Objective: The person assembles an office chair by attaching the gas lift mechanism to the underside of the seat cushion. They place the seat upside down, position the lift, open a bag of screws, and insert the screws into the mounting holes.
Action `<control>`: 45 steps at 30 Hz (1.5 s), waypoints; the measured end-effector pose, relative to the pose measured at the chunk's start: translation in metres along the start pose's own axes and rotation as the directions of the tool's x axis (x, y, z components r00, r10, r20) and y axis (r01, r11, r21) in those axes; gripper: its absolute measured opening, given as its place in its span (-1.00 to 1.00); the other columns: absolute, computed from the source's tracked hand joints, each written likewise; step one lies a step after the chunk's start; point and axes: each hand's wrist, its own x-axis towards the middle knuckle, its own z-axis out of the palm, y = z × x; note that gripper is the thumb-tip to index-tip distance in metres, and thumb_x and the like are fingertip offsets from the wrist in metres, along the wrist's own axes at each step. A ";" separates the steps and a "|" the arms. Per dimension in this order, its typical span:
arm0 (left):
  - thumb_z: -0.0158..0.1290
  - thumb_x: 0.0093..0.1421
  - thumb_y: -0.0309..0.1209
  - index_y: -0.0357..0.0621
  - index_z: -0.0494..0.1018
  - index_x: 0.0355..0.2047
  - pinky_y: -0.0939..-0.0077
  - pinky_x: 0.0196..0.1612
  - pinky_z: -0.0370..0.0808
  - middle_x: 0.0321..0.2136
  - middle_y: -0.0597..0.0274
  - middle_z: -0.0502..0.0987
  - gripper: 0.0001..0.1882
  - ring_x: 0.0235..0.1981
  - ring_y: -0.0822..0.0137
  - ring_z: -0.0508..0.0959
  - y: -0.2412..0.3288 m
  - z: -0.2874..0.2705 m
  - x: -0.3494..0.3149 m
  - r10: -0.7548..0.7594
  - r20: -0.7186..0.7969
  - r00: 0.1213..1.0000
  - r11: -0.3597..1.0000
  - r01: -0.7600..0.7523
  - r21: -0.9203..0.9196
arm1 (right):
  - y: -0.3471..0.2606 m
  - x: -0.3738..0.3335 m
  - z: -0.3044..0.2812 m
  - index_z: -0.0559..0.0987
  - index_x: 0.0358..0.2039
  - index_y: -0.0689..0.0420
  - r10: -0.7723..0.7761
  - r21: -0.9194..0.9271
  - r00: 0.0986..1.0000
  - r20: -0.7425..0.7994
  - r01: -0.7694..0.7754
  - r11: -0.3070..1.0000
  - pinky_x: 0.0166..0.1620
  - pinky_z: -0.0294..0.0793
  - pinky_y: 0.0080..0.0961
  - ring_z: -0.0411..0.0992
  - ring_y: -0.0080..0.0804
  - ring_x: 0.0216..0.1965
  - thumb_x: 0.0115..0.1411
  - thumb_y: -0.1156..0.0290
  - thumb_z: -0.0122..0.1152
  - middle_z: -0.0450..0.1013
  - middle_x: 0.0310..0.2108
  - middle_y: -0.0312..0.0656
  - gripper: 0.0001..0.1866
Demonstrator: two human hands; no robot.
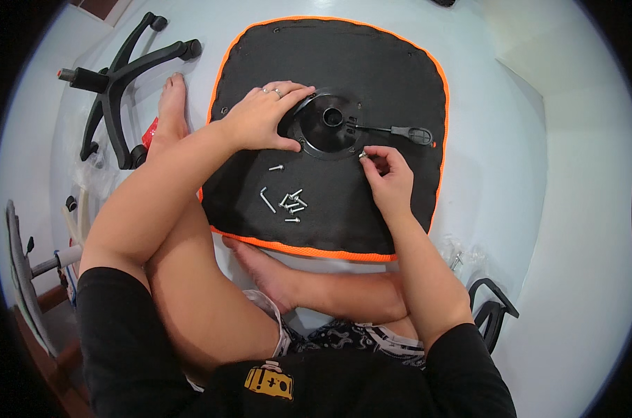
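A round black metal seat plate [330, 125] with a lever [399, 130] lies on the far middle of an upturned black seat cushion edged in orange [399, 70]; the left hand [264, 115] rests on its left rim, fingers spread; the right hand [386, 174] pinches a small silver bolt [363, 155] at its near right edge; loose silver screws [293, 203] and a bent hex key [267, 200] lie nearer; a black five-armed chair base [117, 83] sits far left.
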 end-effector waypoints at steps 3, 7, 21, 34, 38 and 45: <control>0.37 -0.25 0.06 0.04 0.11 0.30 -0.13 0.24 0.10 0.26 0.07 0.18 0.11 0.31 -0.02 0.14 0.007 0.017 -0.003 -0.157 -0.044 0.987 0.987 0.158 0.019 | 0.003 0.000 -0.002 0.59 -0.24 0.17 0.019 0.047 1.000 -0.008 -0.019 0.999 -0.32 0.39 -0.73 0.41 -0.69 -0.42 0.09 0.56 0.30 0.51 -0.38 -0.36 -0.80; 0.34 -0.24 0.12 0.11 0.14 0.28 -0.18 0.27 0.01 0.30 0.10 0.12 0.08 0.35 0.00 0.06 0.012 0.032 -0.004 -0.150 -0.064 0.987 0.985 0.154 0.075 | 0.008 0.000 0.000 0.58 -0.23 0.18 -0.002 0.041 1.000 -0.004 0.002 0.999 -0.33 0.38 -0.75 0.40 -0.72 -0.43 0.10 0.56 0.29 0.50 -0.38 -0.37 -0.80; 0.35 -0.23 0.09 0.18 0.18 0.27 -0.16 0.30 -0.01 0.31 0.15 0.11 0.04 0.36 -0.01 0.04 0.017 0.034 -0.004 -0.183 -0.062 0.981 0.976 0.188 0.106 | 0.011 0.001 -0.001 0.62 -0.28 0.14 0.009 0.070 1.000 -0.022 -0.007 0.998 -0.39 0.43 -0.67 0.43 -0.63 -0.49 0.04 0.52 0.31 0.49 -0.38 -0.30 -0.82; 0.30 -0.20 0.16 0.16 0.19 0.25 -0.13 0.30 0.02 0.30 0.14 0.13 0.00 0.35 0.00 0.07 0.018 0.034 -0.007 -0.166 -0.085 0.982 0.973 0.177 0.149 | 0.009 0.000 0.000 0.61 -0.29 0.16 0.013 0.077 1.000 -0.016 -0.012 0.997 -0.39 0.43 -0.67 0.45 -0.61 -0.47 0.05 0.52 0.30 0.50 -0.37 -0.28 -0.83; 0.33 -0.21 0.11 0.17 0.18 0.26 -0.17 0.30 0.00 0.31 0.14 0.10 0.02 0.36 -0.02 0.05 0.018 0.036 -0.007 -0.174 -0.085 0.981 0.975 0.183 0.126 | 0.007 0.000 0.000 0.61 -0.29 0.16 0.005 0.033 1.000 -0.010 -0.004 0.999 -0.39 0.43 -0.67 0.45 -0.62 -0.48 0.06 0.52 0.30 0.50 -0.37 -0.28 -0.83; 0.32 -0.19 0.11 0.18 0.16 0.28 -0.16 0.31 -0.02 0.32 0.14 0.08 0.02 0.37 -0.01 0.02 0.017 0.036 -0.008 -0.175 -0.069 0.982 0.975 0.183 0.128 | 0.004 -0.001 0.001 0.61 -0.29 0.16 0.014 0.044 0.999 -0.040 -0.013 0.999 -0.39 0.43 -0.67 0.43 -0.62 -0.48 0.06 0.51 0.30 0.50 -0.39 -0.29 -0.83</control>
